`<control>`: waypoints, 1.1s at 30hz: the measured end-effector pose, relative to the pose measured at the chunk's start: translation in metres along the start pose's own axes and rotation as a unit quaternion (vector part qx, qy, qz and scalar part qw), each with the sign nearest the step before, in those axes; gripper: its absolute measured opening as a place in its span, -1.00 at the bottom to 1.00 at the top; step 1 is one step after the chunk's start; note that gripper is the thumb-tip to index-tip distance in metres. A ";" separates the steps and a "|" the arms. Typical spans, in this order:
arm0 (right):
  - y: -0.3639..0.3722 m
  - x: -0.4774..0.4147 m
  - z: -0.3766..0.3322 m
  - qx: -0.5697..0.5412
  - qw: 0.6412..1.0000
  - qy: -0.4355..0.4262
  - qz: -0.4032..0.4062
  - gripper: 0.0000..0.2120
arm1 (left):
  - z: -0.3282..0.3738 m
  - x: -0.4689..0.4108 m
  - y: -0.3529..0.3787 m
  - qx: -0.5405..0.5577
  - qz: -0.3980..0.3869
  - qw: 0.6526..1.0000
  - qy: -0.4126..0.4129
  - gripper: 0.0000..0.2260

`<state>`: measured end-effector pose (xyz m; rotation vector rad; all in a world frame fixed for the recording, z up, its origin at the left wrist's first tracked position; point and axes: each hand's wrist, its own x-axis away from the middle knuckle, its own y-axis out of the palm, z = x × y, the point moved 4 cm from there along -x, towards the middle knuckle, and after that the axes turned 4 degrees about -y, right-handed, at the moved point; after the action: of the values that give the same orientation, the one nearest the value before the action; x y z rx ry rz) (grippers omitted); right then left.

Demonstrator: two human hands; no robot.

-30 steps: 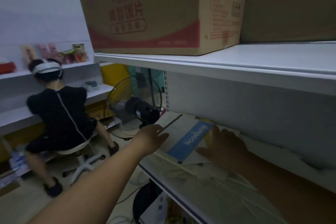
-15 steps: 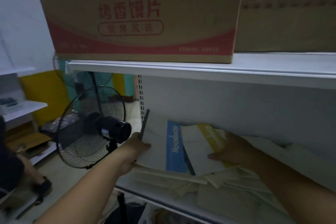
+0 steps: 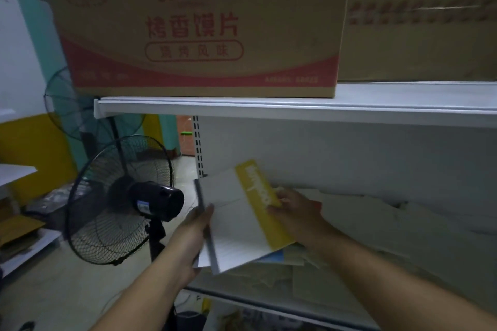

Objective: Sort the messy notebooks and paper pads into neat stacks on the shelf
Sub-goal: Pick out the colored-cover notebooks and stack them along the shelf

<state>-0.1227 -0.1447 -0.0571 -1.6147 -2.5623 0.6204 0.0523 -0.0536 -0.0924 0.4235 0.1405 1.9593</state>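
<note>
My left hand (image 3: 197, 236) and right hand (image 3: 295, 213), fingers curled round opposite edges, hold a thin white yellow-banded paper notebook (image 3: 239, 223) just above the white metal shelf (image 3: 255, 302); it looks light, floppy, best gripped edgewise.

Both bare forearms reach up and forward from the lower edge of the view, converging toward the middle. The left hand (image 3: 195, 240) is turned on its side, with the thumb on top and the fingers tucked out of sight below, gripping the left edge of a yellow-banded notebook (image 3: 242, 223). The right hand (image 3: 297, 213) is palm down with knuckles raised, its bent fingers (image 3: 274, 208) holding the notebook's right side at the yellow band. Its thumb is hidden.
</note>
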 end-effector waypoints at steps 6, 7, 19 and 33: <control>-0.027 -0.030 0.038 0.408 0.911 -0.054 0.015 -0.57 | 0.001 0.013 -0.015 -0.006 0.020 0.999 0.047 -0.68; -0.036 -0.035 0.047 0.428 0.904 -0.013 -0.014 -0.45 | 0.003 0.015 -0.018 -0.013 0.021 0.998 0.049 -0.67; -0.097 -0.043 0.036 0.304 0.936 0.159 -0.083 -0.77 | 0.016 0.005 -0.036 -0.086 0.004 0.996 0.036 -0.78; -0.183 0.107 0.046 -0.043 0.971 0.142 0.189 -0.76 | -0.030 0.027 0.202 -0.202 -0.139 0.969 0.015 -0.87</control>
<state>-0.3394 -0.1338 -0.0515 -2.0694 -2.1237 0.2677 -0.1427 -0.1108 -0.0557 0.0979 -0.1730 1.6628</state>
